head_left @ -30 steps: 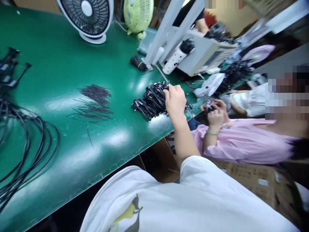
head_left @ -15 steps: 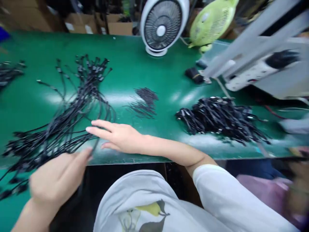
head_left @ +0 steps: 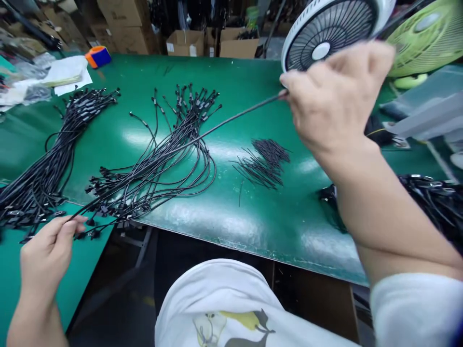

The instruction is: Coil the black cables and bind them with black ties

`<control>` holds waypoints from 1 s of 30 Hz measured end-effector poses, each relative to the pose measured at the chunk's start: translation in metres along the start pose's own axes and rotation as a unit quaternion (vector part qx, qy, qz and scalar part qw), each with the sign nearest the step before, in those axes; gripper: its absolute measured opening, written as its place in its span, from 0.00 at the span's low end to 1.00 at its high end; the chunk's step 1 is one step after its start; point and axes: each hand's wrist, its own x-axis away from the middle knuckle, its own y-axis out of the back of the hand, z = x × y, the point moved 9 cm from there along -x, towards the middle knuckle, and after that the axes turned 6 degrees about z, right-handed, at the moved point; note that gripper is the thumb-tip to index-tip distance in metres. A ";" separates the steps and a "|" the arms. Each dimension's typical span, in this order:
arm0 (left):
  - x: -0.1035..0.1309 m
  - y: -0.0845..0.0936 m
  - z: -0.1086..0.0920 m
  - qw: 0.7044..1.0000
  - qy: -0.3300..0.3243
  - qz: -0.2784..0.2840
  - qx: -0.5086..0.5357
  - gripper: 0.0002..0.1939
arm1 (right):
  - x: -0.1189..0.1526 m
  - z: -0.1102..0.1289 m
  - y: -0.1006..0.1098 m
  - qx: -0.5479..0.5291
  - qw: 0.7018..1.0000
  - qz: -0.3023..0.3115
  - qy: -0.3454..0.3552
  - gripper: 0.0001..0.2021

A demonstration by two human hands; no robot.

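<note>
One black cable is stretched between my two hands, slanting up to the right above the table. My left hand pinches its lower end at the lower left. High on the right, in front of the white fan, my right hand is closed round the other end; the tip is hidden in the fingers. Beneath the stretched cable lies a loose pile of black cables with small connectors. A small heap of short black ties sits to the right of that pile.
A second cable bundle lies on the left of the green table. Coiled cables are at the right, partly behind my forearm. A white fan and a green fan stand at the back. Cardboard boxes are beyond the table.
My hands have moved apart, the right one up and to the right, and a cable is now pulled straight between them. The right hand has closed. The view has swung left.
</note>
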 end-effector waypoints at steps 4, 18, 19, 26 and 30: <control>-0.011 -0.042 -0.015 0.997 0.020 0.053 0.051 0.13 | 0.079 0.050 -0.022 0.004 0.986 0.132 0.104 0.22; 0.035 -0.238 -0.107 0.798 0.080 0.419 0.425 0.15 | 0.102 0.111 -0.025 -0.175 0.956 0.199 0.127 0.22; 0.036 -0.235 -0.101 0.780 0.114 0.403 0.464 0.15 | 0.103 0.109 -0.031 -0.175 0.953 0.210 0.130 0.22; 0.022 -0.226 -0.083 0.716 0.211 0.312 0.588 0.11 | 0.129 0.090 -0.062 -0.297 0.926 0.211 0.094 0.18; 0.001 -0.206 -0.070 0.686 0.237 0.218 0.653 0.11 | 0.152 0.081 -0.078 -0.324 0.918 0.205 0.095 0.18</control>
